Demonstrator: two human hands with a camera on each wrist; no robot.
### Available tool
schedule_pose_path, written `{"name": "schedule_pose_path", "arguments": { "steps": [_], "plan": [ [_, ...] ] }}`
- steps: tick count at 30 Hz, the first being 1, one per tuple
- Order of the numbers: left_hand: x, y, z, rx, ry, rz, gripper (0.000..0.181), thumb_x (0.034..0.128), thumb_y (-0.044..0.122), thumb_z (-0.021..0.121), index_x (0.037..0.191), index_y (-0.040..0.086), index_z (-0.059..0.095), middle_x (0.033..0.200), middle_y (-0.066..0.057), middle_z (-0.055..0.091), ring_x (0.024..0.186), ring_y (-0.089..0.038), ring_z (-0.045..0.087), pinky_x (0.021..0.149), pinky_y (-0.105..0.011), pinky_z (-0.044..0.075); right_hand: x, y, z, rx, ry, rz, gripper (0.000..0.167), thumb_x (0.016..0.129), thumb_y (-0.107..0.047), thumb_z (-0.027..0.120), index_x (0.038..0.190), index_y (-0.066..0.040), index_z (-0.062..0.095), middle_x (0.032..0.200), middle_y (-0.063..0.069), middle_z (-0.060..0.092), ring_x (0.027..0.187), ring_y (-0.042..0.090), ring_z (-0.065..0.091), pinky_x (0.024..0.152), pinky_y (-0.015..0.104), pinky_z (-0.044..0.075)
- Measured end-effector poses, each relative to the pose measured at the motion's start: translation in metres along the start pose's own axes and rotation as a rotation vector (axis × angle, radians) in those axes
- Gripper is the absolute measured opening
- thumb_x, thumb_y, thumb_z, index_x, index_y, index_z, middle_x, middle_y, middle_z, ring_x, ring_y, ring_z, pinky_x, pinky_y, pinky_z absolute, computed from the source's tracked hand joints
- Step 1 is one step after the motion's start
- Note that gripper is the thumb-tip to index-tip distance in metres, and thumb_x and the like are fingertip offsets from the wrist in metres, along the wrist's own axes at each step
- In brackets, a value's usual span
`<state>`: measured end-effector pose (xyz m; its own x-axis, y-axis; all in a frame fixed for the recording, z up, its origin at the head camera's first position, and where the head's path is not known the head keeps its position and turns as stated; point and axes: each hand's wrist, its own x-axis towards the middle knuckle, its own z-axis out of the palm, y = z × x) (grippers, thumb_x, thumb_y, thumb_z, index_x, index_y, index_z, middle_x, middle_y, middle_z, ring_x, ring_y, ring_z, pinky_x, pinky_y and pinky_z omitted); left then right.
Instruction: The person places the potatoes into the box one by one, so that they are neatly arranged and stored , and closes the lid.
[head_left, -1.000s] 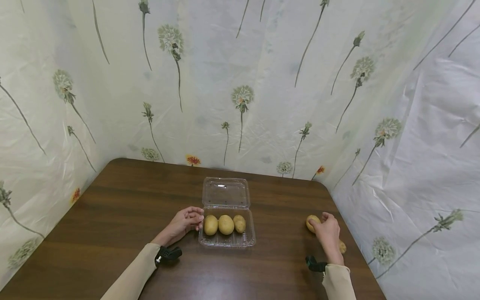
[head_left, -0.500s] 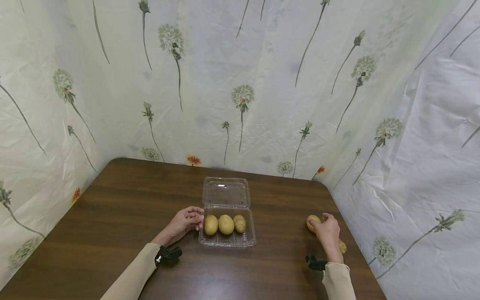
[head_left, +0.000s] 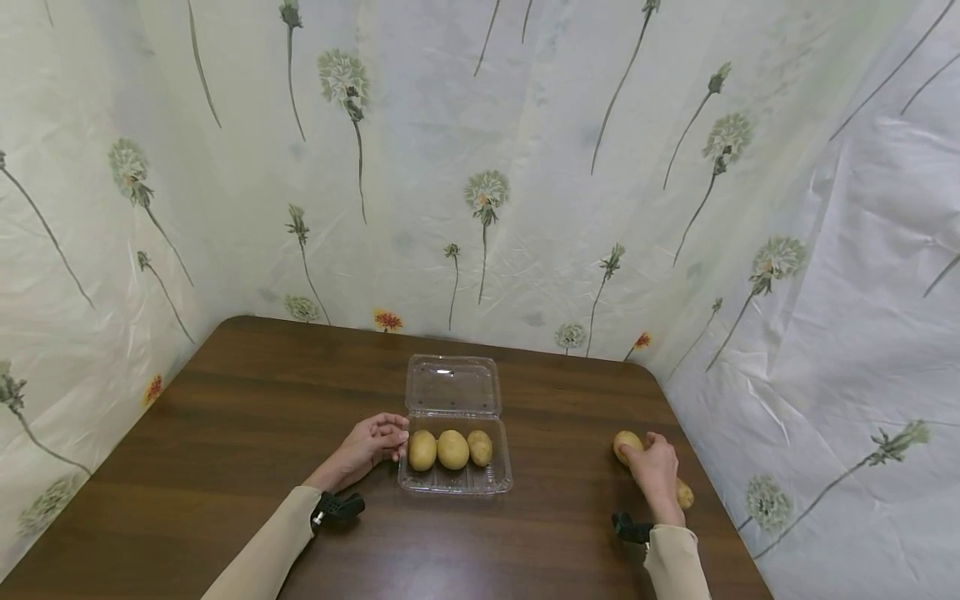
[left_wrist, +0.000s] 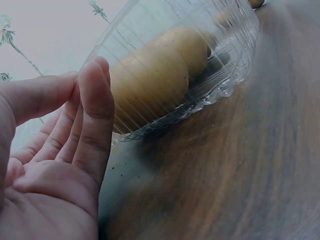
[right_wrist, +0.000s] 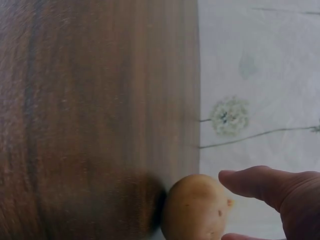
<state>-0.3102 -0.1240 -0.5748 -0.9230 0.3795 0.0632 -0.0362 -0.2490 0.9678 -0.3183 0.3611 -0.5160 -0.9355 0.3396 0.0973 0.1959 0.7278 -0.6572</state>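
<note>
A clear plastic clamshell box (head_left: 455, 483), lid raised, stands on the table with three potatoes (head_left: 452, 450) in a row. At its left wall is my left hand (head_left: 372, 442); in the left wrist view its thumb and a fingertip pinch the box's edge. A single potato (head_left: 626, 447) rests on the table at the right, also in the right wrist view as a smooth potato (right_wrist: 195, 207). My right hand (head_left: 656, 468) is around its near right side, thumb tip close to the skin, fingers loosely bent. Another potato (head_left: 684, 493) shows partly behind the right wrist.
The brown wooden table (head_left: 315, 367) has a rounded far right corner near the right hand. A flower-patterned curtain (head_left: 420, 167) surrounds its back and sides. Dark straps with a camera (head_left: 337, 507) sit on both wrists.
My right hand has drawn back slightly toward me while the potato beside it stays in place. The left hand and the box have not moved.
</note>
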Motion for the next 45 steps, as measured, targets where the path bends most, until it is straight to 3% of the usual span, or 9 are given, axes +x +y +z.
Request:
{"name": "schedule_pose_path", "arguments": {
  "steps": [11,17,22,45],
  "plan": [
    [0.001,-0.001,-0.001,-0.006,0.012,-0.004,0.03,0.0959,0.007,0.058,0.12,-0.005,0.045,0.081,0.002,0.065,0.07,-0.01,0.062,0.062,-0.022,0.052,0.001,0.003,0.01,0.006,-0.005,-0.01,0.063,0.086,-0.022,0.065,0.132,0.014,0.042,0.13,0.04,0.045,0.12,0.055,0.04,0.099,0.061,0.035],
    [0.001,-0.001,-0.001,-0.009,0.016,-0.006,0.028,0.096,0.006,0.058,0.119,-0.003,0.046,0.081,0.003,0.065,0.07,-0.01,0.063,0.062,-0.022,0.052,0.001,0.009,0.014,-0.013,-0.021,-0.014,0.062,0.088,-0.025,0.065,0.131,0.014,0.044,0.125,0.04,0.05,0.113,0.054,0.043,0.088,0.059,0.04],
    [0.001,-0.001,0.0,-0.002,0.013,-0.001,0.03,0.0963,0.006,0.057,0.12,-0.005,0.044,0.081,0.002,0.065,0.07,-0.01,0.063,0.062,-0.022,0.052,0.0,0.008,0.014,-0.017,0.013,-0.026,0.058,0.086,-0.025,0.068,0.125,0.013,0.051,0.116,0.038,0.056,0.103,0.052,0.05,0.079,0.056,0.043],
    [0.001,-0.001,0.0,-0.013,0.011,-0.015,0.034,0.0956,0.009,0.059,0.122,-0.005,0.043,0.079,0.001,0.064,0.069,-0.01,0.061,0.063,-0.022,0.052,-0.004,0.007,0.015,0.014,0.117,-0.027,0.054,0.082,-0.026,0.071,0.122,0.008,0.056,0.112,0.034,0.061,0.099,0.048,0.056,0.078,0.054,0.045]
  ]
}}
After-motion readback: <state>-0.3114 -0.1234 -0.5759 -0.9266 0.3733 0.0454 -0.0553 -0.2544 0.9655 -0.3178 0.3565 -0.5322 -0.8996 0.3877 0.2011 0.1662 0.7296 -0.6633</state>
